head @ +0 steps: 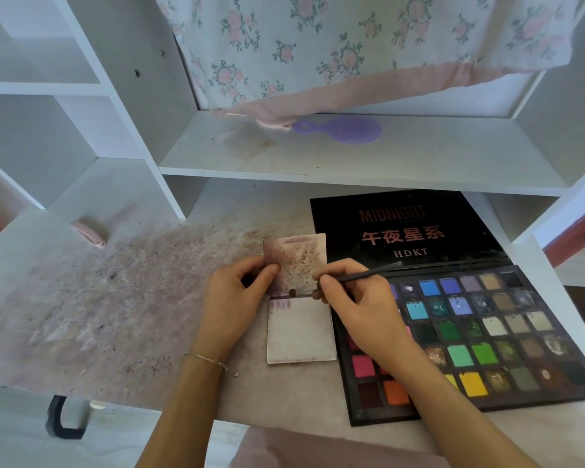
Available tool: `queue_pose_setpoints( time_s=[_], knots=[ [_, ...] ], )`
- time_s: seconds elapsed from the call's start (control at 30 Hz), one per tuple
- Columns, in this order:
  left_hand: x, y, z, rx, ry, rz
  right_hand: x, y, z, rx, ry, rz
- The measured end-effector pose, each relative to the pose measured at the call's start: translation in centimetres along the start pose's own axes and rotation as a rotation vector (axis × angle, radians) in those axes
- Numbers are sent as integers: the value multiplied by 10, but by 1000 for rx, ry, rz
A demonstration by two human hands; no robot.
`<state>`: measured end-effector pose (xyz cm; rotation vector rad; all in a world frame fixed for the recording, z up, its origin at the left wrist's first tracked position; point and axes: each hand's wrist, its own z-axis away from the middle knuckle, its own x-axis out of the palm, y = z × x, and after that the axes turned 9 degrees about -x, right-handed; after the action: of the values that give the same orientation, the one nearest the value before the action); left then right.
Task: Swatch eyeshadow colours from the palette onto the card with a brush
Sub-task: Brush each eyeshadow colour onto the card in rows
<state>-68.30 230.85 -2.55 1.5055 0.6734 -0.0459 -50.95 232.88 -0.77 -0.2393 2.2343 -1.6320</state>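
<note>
**Brush held at the top edge of the swatch card**

Powder-stained white desk [108,319] is seen under everything. Nearest, the lower card [301,332] lies flat between the two wrists, with a few purple strokes in its upper left corner. Just right of it the open eyeshadow palette [470,339] is laid, its pans filled with many colours, some worn. The brush [362,275] is pinched by the right hand [355,309], its handle pointing up and right, the tip hidden near the card's top edge. A second stained card [298,261] is pinched by the left hand [237,295]. Farther, a purple hairbrush [341,130] rests on the shelf [419,163].
</note>
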Motion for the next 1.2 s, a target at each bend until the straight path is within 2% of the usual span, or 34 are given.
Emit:
queue_pose_setpoints(
  time_s=[0.2,0.43,0.57,0.83,1.2],
  knots=[
    [0,-1,0,-22,-9,4,-17,-7,4,-54,94,-58],
    [0,-2,1,-10,-5,-26,-62,-6,21,-27,242,61],
    [0,-2,-1,9,4,-40,-85,3,29,25,336,219],
    [1,0,0,5,11,-41,-102,15,32,59,369,348],
    [2,1,0,-18,6,-41,-101,18,33,58,292,516]
  ],
)
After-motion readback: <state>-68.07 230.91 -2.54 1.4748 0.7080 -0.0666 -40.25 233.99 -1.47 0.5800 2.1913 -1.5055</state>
